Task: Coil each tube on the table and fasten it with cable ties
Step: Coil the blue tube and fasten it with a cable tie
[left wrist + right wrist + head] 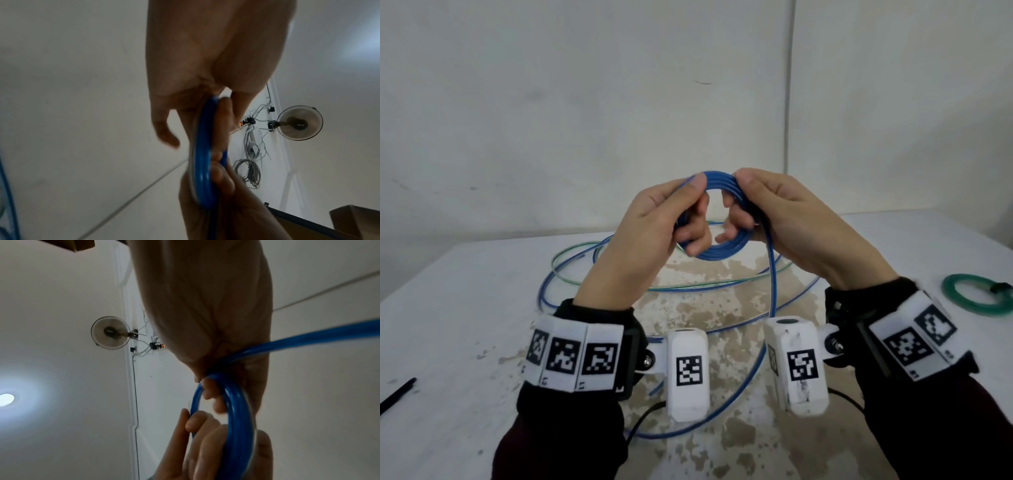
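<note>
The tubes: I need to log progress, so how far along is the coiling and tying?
Done: a green coil lies on the table at the right, with a dark fastener. In hand: the left hand and right hand grip a blue coil, its loose tail trailing down unwound. Left: finishing and tying it, then the greenish tube. A black tie waits at left.

I find no readable text. The white wrist bands (pixel 573 359) and white camera housings (pixel 687 371) carry only black-and-white square coded markers. The fan (pixel 299 123) hub bears a mark too small for me to read.
</note>
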{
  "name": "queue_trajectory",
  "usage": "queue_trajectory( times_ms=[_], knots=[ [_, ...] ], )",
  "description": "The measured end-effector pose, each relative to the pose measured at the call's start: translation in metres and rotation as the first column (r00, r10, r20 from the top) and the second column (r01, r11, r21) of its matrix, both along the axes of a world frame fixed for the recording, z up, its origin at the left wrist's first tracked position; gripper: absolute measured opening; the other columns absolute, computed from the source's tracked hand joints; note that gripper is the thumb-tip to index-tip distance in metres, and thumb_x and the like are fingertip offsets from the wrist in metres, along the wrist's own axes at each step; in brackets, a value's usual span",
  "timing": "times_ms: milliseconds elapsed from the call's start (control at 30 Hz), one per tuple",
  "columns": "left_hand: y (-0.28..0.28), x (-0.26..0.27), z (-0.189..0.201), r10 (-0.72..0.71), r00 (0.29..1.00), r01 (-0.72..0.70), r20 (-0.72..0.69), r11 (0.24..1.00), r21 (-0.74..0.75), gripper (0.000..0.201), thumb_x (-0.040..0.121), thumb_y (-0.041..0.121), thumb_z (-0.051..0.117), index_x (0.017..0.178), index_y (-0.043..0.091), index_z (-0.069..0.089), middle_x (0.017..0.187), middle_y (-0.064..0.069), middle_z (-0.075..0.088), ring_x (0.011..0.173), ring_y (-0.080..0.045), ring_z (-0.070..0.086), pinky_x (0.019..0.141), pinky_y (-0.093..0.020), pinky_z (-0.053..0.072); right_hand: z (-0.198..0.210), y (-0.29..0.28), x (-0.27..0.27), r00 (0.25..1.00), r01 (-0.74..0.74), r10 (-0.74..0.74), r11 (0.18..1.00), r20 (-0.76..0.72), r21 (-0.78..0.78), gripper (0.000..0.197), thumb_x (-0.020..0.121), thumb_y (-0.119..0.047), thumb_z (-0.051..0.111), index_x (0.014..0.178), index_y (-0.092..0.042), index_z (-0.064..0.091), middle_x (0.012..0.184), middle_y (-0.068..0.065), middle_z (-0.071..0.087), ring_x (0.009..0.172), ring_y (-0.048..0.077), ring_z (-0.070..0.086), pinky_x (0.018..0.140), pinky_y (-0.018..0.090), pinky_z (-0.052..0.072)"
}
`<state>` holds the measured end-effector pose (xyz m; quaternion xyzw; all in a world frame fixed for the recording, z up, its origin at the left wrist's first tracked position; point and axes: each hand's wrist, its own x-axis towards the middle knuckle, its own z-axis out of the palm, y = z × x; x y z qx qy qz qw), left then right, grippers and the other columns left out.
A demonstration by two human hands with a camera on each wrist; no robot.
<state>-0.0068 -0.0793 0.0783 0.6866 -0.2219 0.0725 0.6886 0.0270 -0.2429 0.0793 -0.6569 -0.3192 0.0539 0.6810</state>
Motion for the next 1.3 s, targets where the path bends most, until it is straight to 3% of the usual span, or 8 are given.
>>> queue_trajectory(
  times_ms=[133,367,533,700,833,1033,1167,1300],
  knots=[
    [-0.002,-0.001,-0.001,0.006,1.000,-0.006,-0.011,1.000,-0.017,0.034,0.101,0.023,0.036,0.071,0.009,0.043,0.049,0.004,0.021,0.044,-0.015,0.026,0.048,-0.019,0.028,0.000,0.009,0.000,0.998,0.053,-0.053,0.998,0.018,0.030,0.035,0.104,-0.023,0.031,0.080,-0.008,0.052,0.054,-0.003,0.033,0.053,0.013,0.044,0.067,0.030,0.055],
    [-0.004,0.002,0.001,0.059,0.997,-0.044,0.056,0.971,-0.234,0.036,0.103,0.024,0.034,0.071,0.010,0.043,0.048,0.006,0.023,0.043,-0.011,0.021,0.047,-0.021,0.022,0.001,0.003,-0.003,0.994,-0.047,0.052,0.998,-0.099,0.052,0.041,0.104,-0.028,0.030,0.086,-0.007,0.060,0.073,0.005,0.066,0.077,0.017,0.066,0.073,0.030,0.055],
    [-0.004,0.005,-0.004,-0.072,0.997,0.071,-0.006,0.987,-0.147,0.036,0.101,0.026,0.033,0.073,0.008,0.046,0.046,0.001,0.032,0.044,-0.019,0.044,0.068,-0.032,0.042,0.000,0.002,0.001,0.986,-0.057,0.076,0.990,-0.151,0.126,0.039,0.104,-0.027,0.028,0.076,-0.010,0.048,0.057,-0.002,0.042,0.062,0.016,0.051,0.067,0.022,0.046],
    [-0.003,0.000,-0.002,-0.098,0.993,0.096,-0.073,0.995,-0.025,0.032,0.095,0.030,0.041,0.073,0.007,0.048,0.046,0.002,0.030,0.044,-0.018,0.042,0.052,-0.019,0.041,0.003,-0.001,-0.003,1.000,0.007,-0.008,0.999,-0.003,-0.042,0.037,0.103,-0.027,0.031,0.078,-0.009,0.051,0.053,-0.005,0.034,0.056,0.014,0.043,0.065,0.019,0.047],
    [-0.001,-0.002,0.000,-0.054,0.999,0.054,-0.007,0.999,-0.009,0.032,0.100,0.025,0.036,0.072,0.009,0.042,0.051,0.006,0.023,0.048,-0.015,0.019,0.050,-0.017,0.026,0.001,0.002,-0.002,1.000,0.008,-0.008,1.000,-0.006,-0.026,0.038,0.103,-0.028,0.032,0.085,-0.010,0.060,0.059,0.001,0.052,0.063,0.016,0.056,0.083,0.037,0.052],
    [0.001,0.000,0.003,-0.009,1.000,0.012,0.012,0.976,-0.218,0.034,0.100,0.026,0.034,0.069,0.012,0.039,0.050,0.007,0.021,0.044,-0.008,0.020,0.046,-0.015,0.026,-0.002,0.006,-0.002,0.995,-0.064,0.066,0.998,-0.080,0.022,0.037,0.103,-0.027,0.031,0.093,-0.007,0.060,0.076,0.006,0.066,0.078,0.016,0.064,0.078,0.028,0.054],
    [0.001,0.000,0.004,-0.072,0.997,0.068,-0.007,0.967,-0.247,0.036,0.099,0.029,0.034,0.067,0.012,0.038,0.046,0.005,0.025,0.042,-0.011,0.025,0.049,-0.019,0.030,0.000,0.007,-0.003,1.000,-0.017,0.017,1.000,-0.009,0.014,0.032,0.104,-0.022,0.030,0.085,-0.009,0.053,0.067,0.000,0.057,0.069,0.012,0.056,0.072,0.021,0.050],
    [0.007,-0.001,0.004,-0.148,0.977,0.144,-0.153,0.989,-0.037,0.037,0.089,0.038,0.042,0.064,0.010,0.044,0.044,0.001,0.028,0.040,-0.017,0.038,0.050,-0.020,0.039,0.002,0.004,-0.008,0.999,0.001,0.008,0.987,0.052,-0.160,0.031,0.104,-0.023,0.031,0.084,-0.008,0.049,0.058,-0.005,0.040,0.060,0.009,0.045,0.077,0.030,0.044]
  ],
)
